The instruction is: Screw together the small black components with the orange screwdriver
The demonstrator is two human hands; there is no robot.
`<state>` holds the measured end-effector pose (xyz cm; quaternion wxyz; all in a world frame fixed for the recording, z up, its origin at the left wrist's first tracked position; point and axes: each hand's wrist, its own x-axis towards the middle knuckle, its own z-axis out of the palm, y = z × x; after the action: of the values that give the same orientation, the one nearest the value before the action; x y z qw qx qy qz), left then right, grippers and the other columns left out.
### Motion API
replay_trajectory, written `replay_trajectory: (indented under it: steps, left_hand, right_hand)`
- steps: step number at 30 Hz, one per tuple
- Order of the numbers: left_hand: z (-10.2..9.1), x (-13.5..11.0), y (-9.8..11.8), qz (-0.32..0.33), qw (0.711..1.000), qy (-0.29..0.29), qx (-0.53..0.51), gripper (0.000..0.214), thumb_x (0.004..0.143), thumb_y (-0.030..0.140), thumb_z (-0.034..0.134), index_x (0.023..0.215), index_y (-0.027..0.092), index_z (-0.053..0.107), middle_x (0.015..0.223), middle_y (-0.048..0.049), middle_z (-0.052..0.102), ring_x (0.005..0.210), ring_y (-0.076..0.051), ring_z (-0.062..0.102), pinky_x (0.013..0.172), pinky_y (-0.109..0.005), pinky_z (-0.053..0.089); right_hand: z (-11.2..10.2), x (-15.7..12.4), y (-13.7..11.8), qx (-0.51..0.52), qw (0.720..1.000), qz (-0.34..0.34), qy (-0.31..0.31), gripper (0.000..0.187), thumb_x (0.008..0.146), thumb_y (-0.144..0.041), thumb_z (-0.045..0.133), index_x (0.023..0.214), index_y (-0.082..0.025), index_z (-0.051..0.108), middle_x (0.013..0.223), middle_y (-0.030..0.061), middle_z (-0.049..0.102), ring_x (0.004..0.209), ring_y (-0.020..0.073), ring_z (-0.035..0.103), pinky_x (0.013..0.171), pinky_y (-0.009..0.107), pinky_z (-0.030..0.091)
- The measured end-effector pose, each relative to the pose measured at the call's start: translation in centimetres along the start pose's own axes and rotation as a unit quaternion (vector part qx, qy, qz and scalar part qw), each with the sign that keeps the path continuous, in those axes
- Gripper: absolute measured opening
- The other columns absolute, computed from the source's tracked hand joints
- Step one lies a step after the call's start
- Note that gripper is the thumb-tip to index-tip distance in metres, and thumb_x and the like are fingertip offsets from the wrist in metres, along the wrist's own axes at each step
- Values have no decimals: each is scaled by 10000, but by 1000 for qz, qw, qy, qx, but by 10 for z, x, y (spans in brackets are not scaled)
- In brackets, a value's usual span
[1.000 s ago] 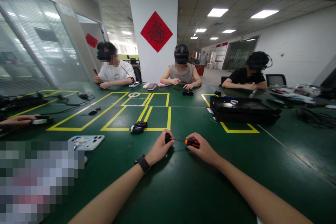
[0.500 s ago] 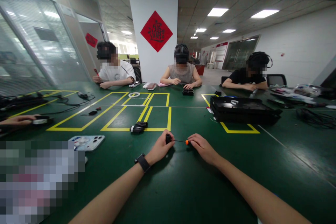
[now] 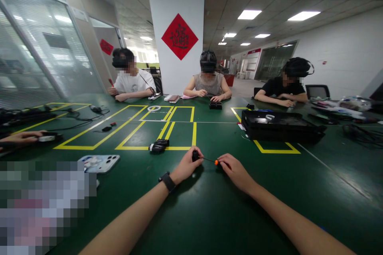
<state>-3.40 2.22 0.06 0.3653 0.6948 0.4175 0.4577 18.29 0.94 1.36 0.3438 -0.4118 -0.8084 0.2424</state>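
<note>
My left hand, with a dark watch on its wrist, is closed around a small black round part held just above the green table. In my right hand, thumb and fingers pinch the handle of a screwdriver with an orange collar. Its thin shaft runs left to the black part, tilted slightly down toward my right hand. Whether the tip sits inside the part or only touches it is hidden by my left fingers. Most of the handle is covered by my right fingers.
Beyond my left hand lies a dark bundled part on yellow tape lines. A phone lies at left, near another person's hand. A large black tray-like casing stands at right. Several people sit across the green table.
Both hands have shifted slightly right with the screwdriver and the black part. The shaft slopes a little more now. My grips look the same.
</note>
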Motion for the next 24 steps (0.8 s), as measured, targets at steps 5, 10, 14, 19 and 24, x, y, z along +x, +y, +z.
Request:
replay_trajectory:
  steps: [5, 10, 14, 19, 24]
  left_hand:
    - [-1, 1, 0, -2, 1000, 12, -2, 146, 721, 134, 548, 852, 177, 499, 834, -5, 552, 790, -138, 516, 758, -273, 402]
    - [-1, -1, -6, -2, 998, 56, 29, 147, 702, 112, 545, 824, 180, 500, 815, 5, 544, 778, -136, 515, 743, -268, 396]
    - [0, -2, -9, -7, 996, 79, 44, 141, 685, 111, 560, 795, 178, 503, 793, 7, 545, 760, -136, 517, 730, -268, 401]
    - [-1, -1, -6, -10, 998, 56, 31, 140, 688, 146, 580, 807, 175, 511, 794, 1, 562, 758, -138, 529, 731, -269, 410]
    - [-4, -1, -2, -20, 999, 49, 5, 154, 708, 179, 582, 840, 179, 504, 813, 2, 580, 769, -134, 538, 730, -263, 417]
  right_hand:
    - [7, -1, 0, -27, 999, 25, 15, 251, 750, -264, 598, 989, -195, 561, 974, 54, 563, 907, 190, 523, 818, 339, 428]
    - [8, 0, -5, -24, 1000, 5, -16, 241, 891, -261, 371, 930, -202, 602, 957, 56, 573, 940, 174, 512, 867, 342, 393]
    - [9, 0, -7, -8, 1000, 6, -17, 145, 821, -256, 508, 933, -196, 579, 928, 45, 583, 869, 172, 536, 803, 329, 430]
    - [8, -2, -7, 21, 1000, 4, -4, 146, 776, -253, 560, 910, -196, 576, 864, 19, 591, 811, 158, 556, 766, 314, 452]
    - [10, -4, -16, 49, 994, -16, 93, 140, 778, -264, 558, 904, -203, 563, 920, 41, 535, 832, 163, 538, 720, 287, 471]
